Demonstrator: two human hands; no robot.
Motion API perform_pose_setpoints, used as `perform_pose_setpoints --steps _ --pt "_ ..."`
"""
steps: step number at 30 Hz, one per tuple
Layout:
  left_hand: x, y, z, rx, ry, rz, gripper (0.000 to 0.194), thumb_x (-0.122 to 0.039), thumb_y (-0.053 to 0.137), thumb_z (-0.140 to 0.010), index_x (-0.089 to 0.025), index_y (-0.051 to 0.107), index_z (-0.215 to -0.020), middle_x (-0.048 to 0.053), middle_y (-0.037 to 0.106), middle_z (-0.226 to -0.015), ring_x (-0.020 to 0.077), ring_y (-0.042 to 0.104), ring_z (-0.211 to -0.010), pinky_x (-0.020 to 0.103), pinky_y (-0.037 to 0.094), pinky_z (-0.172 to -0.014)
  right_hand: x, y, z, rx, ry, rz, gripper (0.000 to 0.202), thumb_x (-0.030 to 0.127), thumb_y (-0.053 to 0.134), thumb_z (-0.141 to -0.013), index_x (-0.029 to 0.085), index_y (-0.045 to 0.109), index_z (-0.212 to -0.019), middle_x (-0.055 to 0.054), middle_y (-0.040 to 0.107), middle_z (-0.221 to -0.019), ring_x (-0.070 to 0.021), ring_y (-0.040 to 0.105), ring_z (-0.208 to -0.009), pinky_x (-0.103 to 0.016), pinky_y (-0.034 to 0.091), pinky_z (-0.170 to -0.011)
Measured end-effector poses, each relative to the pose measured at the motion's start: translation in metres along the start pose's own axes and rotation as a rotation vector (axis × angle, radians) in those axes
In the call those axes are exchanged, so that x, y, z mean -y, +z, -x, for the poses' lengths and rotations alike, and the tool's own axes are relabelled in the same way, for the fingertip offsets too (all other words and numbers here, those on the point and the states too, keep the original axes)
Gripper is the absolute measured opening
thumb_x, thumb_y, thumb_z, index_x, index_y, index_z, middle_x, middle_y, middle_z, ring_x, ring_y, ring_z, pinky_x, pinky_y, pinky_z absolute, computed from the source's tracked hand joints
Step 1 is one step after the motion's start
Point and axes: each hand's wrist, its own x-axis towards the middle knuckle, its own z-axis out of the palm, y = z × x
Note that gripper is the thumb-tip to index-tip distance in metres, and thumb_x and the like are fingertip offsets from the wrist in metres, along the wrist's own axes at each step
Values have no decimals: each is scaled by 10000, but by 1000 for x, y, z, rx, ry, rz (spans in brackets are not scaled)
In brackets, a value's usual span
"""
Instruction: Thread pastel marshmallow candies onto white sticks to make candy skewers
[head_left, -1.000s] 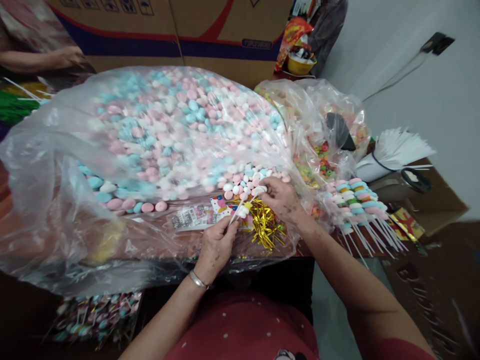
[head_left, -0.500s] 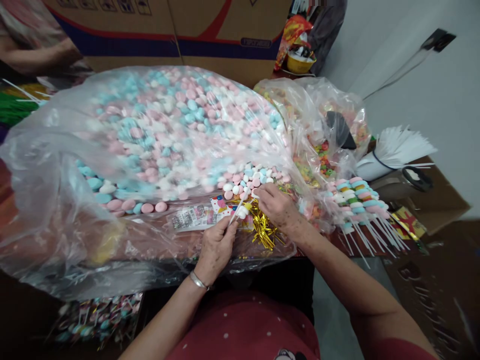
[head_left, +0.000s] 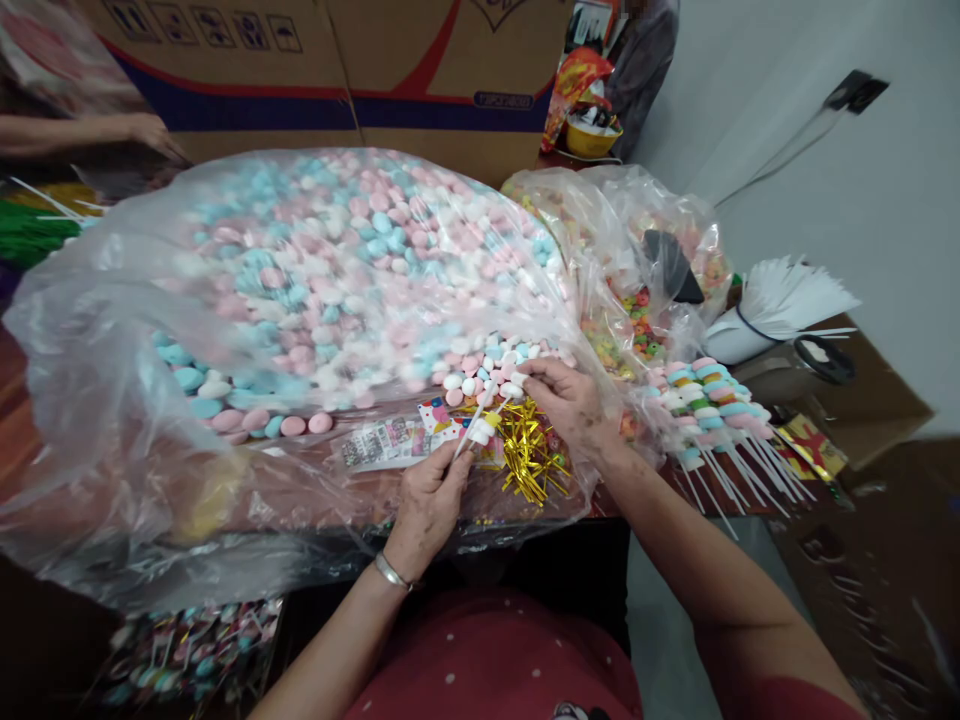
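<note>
Thin white sticks (head_left: 470, 425) are gripped in my left hand (head_left: 430, 502), slanting up to the right. Small white and yellow sweets (head_left: 486, 427) sit threaded on one of them. My right hand (head_left: 566, 405) reaches in from the right with its fingertips pinched at a white marshmallow (head_left: 517, 379) by the stick tips. Just behind lie loose pink, white and blue marshmallows (head_left: 480, 368) at the mouth of a big clear plastic bag (head_left: 97, 320) full of them. Gold twist ties (head_left: 529, 455) lie in a heap below my right hand, and printed clear wrappers (head_left: 390, 440) lie left of the sticks.
Threaded marshmallow skewers (head_left: 712, 400) are stacked at the right. Beyond them are a bundle of white sticks (head_left: 780, 305) and a bag of colourful sweets (head_left: 637, 310). A large cardboard box (head_left: 315, 70) stands behind. Another person's hand (head_left: 150, 135) is at upper left.
My right hand has shifted slightly up and right, away from the stick tips. My left hand keeps its hold on the sticks. The camera view has moved a little.
</note>
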Motion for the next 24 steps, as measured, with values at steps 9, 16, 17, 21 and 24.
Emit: perform_pose_setpoints --steps 9,16,17,21,24 --pt "0 1 -1 -11 15 -6 325 -403 508 -880 -156 715 -919 -48 462 -547 105 407 -510 205 328 -502 -4 1 10 10 -201 0 250 208 522 -884 234 727 -1025 -28 745 -1034 -168 682 -992 -359 539 -926" --pt "6 1 0 6 1 22 315 -413 507 -895 -163 698 -912 -51 460 -550 107 417 -507 208 327 -500 -2 4 11 1 -378 106 238 215 538 -906 252 725 -1047 -42 736 -1085 -178 677 -1034 -388 548 -955" --pt "6 1 1 4 3 26 311 -413 511 -893 -163 695 -906 -50 461 -551 107 420 -508 208 328 -500 -2 5 11 2 -382 88 232 206 540 -904 250 730 -1030 -42 741 -1072 -175 680 -1024 -382 550 -949" --pt "6 0 1 -4 8 35 291 -402 509 -895 -165 678 -889 -49 474 -562 105 434 -513 206 334 -503 -4 9 13 -44 -286 -30 203 214 577 -891 253 732 -1017 -25 754 -983 -163 693 -946 -359 566 -889" --pt "4 0 1 -1 17 29 276 -391 508 -893 -168 656 -824 -47 477 -563 104 442 -519 205 342 -511 -2 11 16 -69 -263 -7 206 236 580 -900 271 734 -1032 -21 751 -996 -171 684 -971 -372 557 -904"
